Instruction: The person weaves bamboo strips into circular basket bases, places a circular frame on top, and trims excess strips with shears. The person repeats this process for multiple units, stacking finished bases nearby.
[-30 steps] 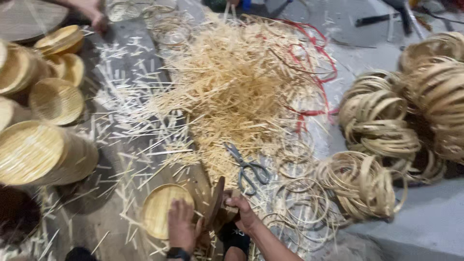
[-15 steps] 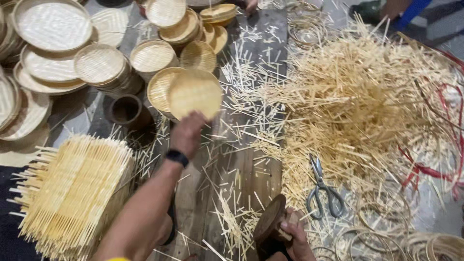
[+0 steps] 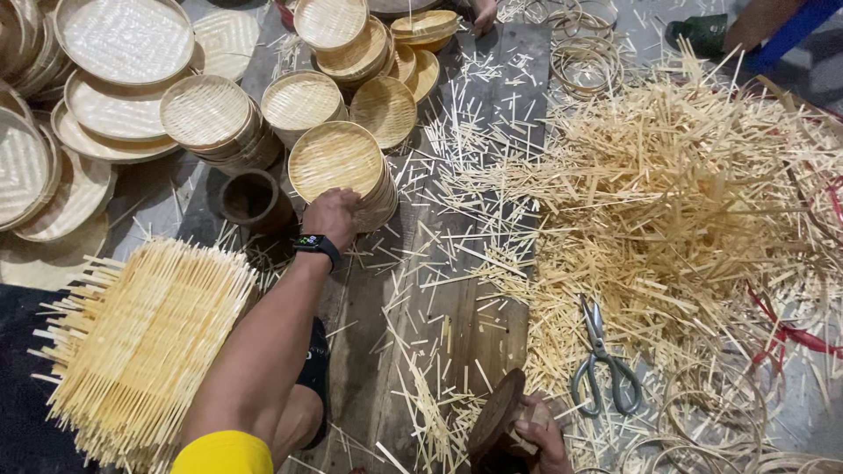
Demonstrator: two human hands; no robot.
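My left hand, with a black watch on the wrist, reaches out and grips the near rim of a round woven bamboo tray. That tray lies on top of a short stack of like trays. My right hand is at the bottom edge, close to my body, closed around a dark wooden block. A dark wooden cup stands just left of my left hand.
Many round woven trays lie stacked at the upper left. A stack of square woven mats sits by my left arm. A big heap of bamboo offcuts fills the right, with scissors and bamboo rings nearby. Another person's foot is at the top right.
My left hand carried the round tray from near my body out to the left and set it on the stack. My view swung left. My right hand stayed on the block.
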